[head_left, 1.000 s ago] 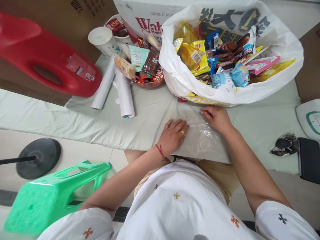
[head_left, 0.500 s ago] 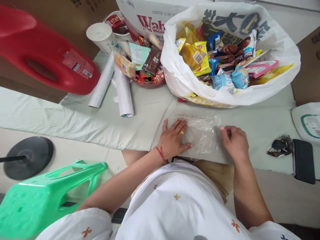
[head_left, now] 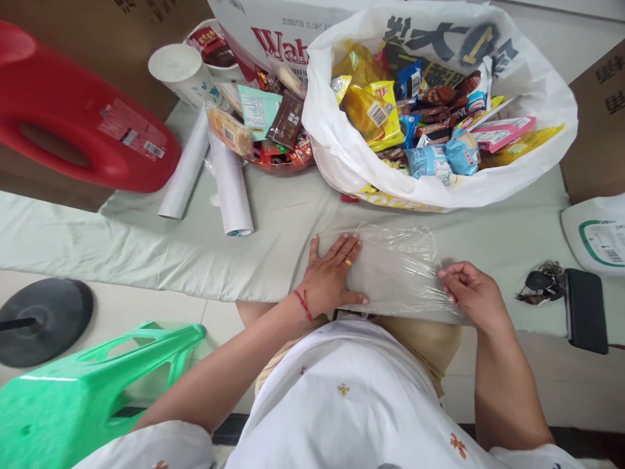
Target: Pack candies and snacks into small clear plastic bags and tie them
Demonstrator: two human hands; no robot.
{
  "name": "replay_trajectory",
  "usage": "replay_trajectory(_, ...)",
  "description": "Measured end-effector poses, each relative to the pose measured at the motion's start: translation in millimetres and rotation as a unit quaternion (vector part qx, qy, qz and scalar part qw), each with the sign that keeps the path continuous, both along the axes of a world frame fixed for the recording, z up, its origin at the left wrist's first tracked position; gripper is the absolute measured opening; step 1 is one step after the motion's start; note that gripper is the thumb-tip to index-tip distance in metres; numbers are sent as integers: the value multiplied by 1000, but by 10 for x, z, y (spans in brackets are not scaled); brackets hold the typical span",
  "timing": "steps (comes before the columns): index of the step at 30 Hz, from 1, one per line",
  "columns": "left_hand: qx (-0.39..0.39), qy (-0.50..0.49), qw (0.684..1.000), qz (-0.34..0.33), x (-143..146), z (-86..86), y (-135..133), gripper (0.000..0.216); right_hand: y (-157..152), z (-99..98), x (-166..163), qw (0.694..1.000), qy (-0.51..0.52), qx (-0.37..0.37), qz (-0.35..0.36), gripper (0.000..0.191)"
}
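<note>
A clear plastic bag (head_left: pixel 403 267) lies spread on the cloth-covered table, close to my body. My left hand (head_left: pixel 331 273) rests flat on its left edge with the fingers spread. At the opposite edge my right hand (head_left: pixel 471 290) pinches the film between thumb and fingers, and the plastic is drawn into creases towards it. Beyond the clear bag stands a white carrier bag (head_left: pixel 336 166) with its mouth wide, full of wrapped snacks (head_left: pixel 390 117).
Two white paper rolls (head_left: pixel 232 195), a snack dish (head_left: pixel 283 166), paper cups (head_left: pixel 176 68) and a red jug (head_left: pixel 122 163) stand at the left. Keys (head_left: pixel 541 283), a phone (head_left: pixel 586 309) and a white container (head_left: pixel 596 238) lie right. A green stool (head_left: pixel 63 397) stands below left.
My right hand has moved right and slightly nearer my body, closing on the clear bag's edge and stretching it wider. My left hand still presses flat. The view has shifted a little.
</note>
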State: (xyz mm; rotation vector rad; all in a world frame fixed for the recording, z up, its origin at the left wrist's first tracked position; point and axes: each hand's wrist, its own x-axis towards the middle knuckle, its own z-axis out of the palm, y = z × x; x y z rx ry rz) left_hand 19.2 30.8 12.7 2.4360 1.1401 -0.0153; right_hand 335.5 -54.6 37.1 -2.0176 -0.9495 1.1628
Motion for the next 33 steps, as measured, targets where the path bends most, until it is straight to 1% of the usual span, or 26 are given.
replay_trajectory(1, -6, -1, 1000, -2, 0, 11, 5, 120, -46, -17, 66, 1000, -17, -13, 14, 43)
replay_trajectory(3, -20, -2, 1000, -9, -3, 35, 16, 121, -59, -43, 167, 994, -107, -9, 20, 42)
replay_trajectory(5, -33, 2, 999, -16, -7, 58, 29, 122, 62, -57, 192, 971, -235, 33, 12, 42)
replay_trajectory(6, -38, 6, 999, -19, -8, 67, 35, 124, 167, -63, 171, 956, -286, 60, 12, 44)
replay_trajectory(7, -43, 11, 999, -22, -8, 75, 40, 126, 294, -69, 132, 946, -313, 85, 23, 47)
replay_trajectory(8, -47, 16, 998, -24, -8, 80, 45, 127, 431, -76, 83, 943, -313, 104, 45, 50)
replay_trajectory(9, -51, 21, 998, -25, -6, 84, 48, 129, 569, -82, 32, 948, -289, 114, 71, 53)
replay_trajectory(11, -54, 27, 998, -25, 1, 86, 52, 131, 809, -91, -31, 970, -188, 107, 111, 49)
replay_trajectory(12, -54, 29, 998, -24, 5, 86, 52, 132, 901, -90, -27, 980, -134, 102, 110, 46)
replay_trajectory(14, -50, 33, 998, -22, 12, 83, 53, 134, 1019, -76, 62, 991, -60, 98, 72, 40)
replay_trajectory(15, -47, 34, 998, -21, 15, 80, 53, 135, 1047, -60, 136, 993, -47, 96, 48, 38)
replay_trajectory(17, -43, 35, 998, -18, 20, 75, 54, 137, 1043, -5, 276, 993, -71, 91, 12, 35)
replay_trajectory(19, -44, 36, 998, -16, 29, 68, 56, 137, 946, 89, 299, 981, -167, 99, -25, 30)
replay_trajectory(20, -47, 36, 998, -15, 34, 64, 57, 136, 859, 148, 236, 963, -235, 121, -48, 28)
replay_trajectory(21, -48, 36, 998, -14, 38, 61, 57, 136, 747, 210, 119, 939, -303, 152, -65, 26)
replay_trajectory(22, -49, 35, 998, -13, 41, 58, 57, 135, 614, 269, -49, 911, -359, 191, -68, 25)
replay_trajectory(23, -50, 34, 998, -12, 39, 56, 57, 134, 469, 316, -254, 897, -380, 225, -37, 24)
replay_trajectory(24, -51, 32, 998, -11, 31, 56, 56, 132, 321, 344, -481, 894, -369, 251, 35, 22)
replay_trajectory(25, -53, 28, 998, -11, 16, 60, 56, 128, 181, 346, -711, 888, -343, 273, 135, 20)
replay_trajectory(26, -55, 22, 998, -11, -6, 66, 59, 122, 58, 321, -927, 875, -310, 281, 244, 21)
replay_trajectory(27, -58, 13, 998, -13, -31, 77, 64, 113, -40, 268, -1115, 860, -288, 274, 321, 24)
replay_trajectory(28, -59, -1, 998, -13, -56, 90, 74, 102, -112, 191, -1263, 849, -282, 268, 357, 26)
replay_trajectory(30, -55, -45, 997, 9, -78, 124, 113, 77, -178, 0, -1431, 829, -282, 269, 400, 36)
replay_trajectory(32, -37, -100, 992, 71, -21, 153, 187, 55, -175, -182, -1460, 813, -285, 279, 424, 43)
replay_trajectory(33, -18, -120, 987, 108, 46, 161, 238, 48, -161, -252, -1443, 806, -285, 283, 436, 44)
